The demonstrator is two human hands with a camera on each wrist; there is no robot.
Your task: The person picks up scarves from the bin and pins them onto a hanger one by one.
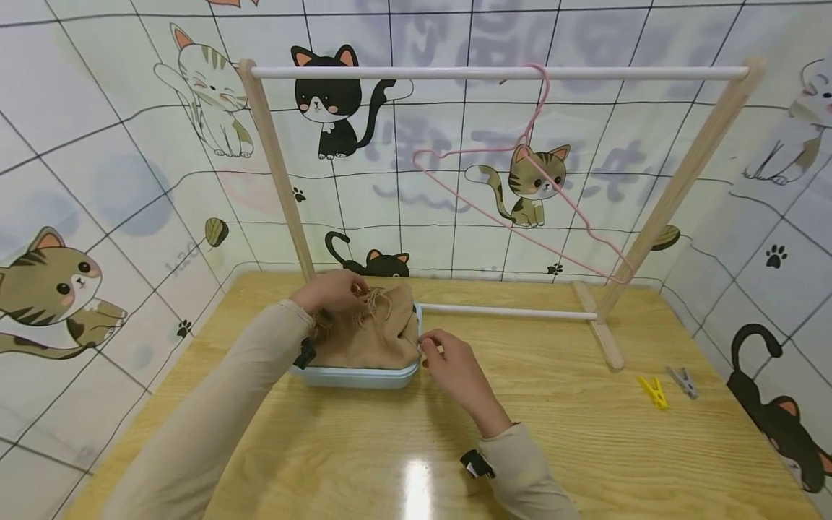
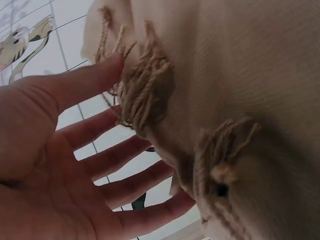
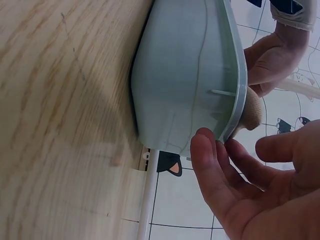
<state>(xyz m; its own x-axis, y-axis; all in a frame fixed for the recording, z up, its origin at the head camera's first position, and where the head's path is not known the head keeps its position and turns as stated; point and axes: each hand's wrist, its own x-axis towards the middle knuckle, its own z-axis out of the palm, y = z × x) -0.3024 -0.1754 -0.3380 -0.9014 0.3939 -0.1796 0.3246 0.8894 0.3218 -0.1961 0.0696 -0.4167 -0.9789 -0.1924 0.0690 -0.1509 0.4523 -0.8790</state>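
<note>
A tan cloth with knotted fringe [image 1: 364, 339] lies bunched in a pale blue plastic basin [image 1: 364, 377] on the wooden table. My left hand [image 1: 334, 290] is over the basin's back left part, at the fringe. In the left wrist view the thumb rests against the strands, while the other fingers of the left hand [image 2: 60, 150] stay spread and nearly straight, their tips by the cloth's edge. At the basin's right side is my right hand [image 1: 455, 368]. The right wrist view shows fingertips of the right hand [image 3: 270, 195] touching the rim, thumb apart from it.
Behind the basin stands a rack with wooden legs and a white top rail [image 1: 390, 73]. A pink hanger [image 1: 523, 141] hangs from the rail, right of centre. A yellow clothespin [image 1: 653, 392] and a grey clothespin [image 1: 682, 383] lie at the table's right. Cat-patterned walls enclose the table.
</note>
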